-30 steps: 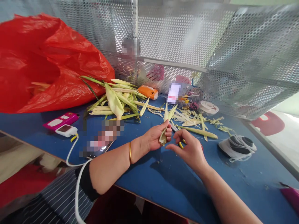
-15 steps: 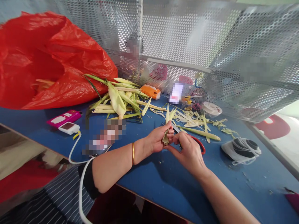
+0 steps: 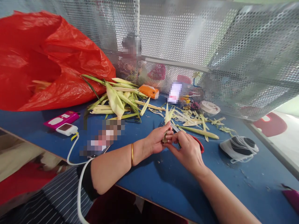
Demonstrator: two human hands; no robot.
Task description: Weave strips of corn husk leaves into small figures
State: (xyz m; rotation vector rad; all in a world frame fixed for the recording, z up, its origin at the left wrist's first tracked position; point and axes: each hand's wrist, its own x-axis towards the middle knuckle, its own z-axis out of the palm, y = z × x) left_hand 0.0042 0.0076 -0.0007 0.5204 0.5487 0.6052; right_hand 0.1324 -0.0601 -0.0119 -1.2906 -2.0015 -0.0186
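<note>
Pale green corn husk leaves point(image 3: 167, 115) stand upright, gathered in my left hand point(image 3: 159, 137), whose fingers are closed round their lower part. My right hand point(image 3: 189, 153) is closed on scissors with red handles point(image 3: 200, 143). Their metal blades point up and left, towards the husk. The right thumb and fingertips touch the lower end of the husk, just below the left fingers. My fingers partly hide that end. Behind my hands lie thin husk shreds point(image 3: 182, 116) and a long green husk piece point(image 3: 201, 132).
A heap of corn husks point(image 3: 126, 99) lies beside a large red plastic bag point(image 3: 77, 68). An orange tissue pack point(image 3: 148, 91), a lit phone point(image 3: 174, 93), a tape roll point(image 3: 209, 108) and a thread spool point(image 3: 240, 148) stand about. A white cable point(image 3: 80, 193) crosses my left arm.
The whole view has shifted slightly, so things appear a little further left. My right fingertips have moved slightly at the husk's lower end. Both hands keep their holds.
</note>
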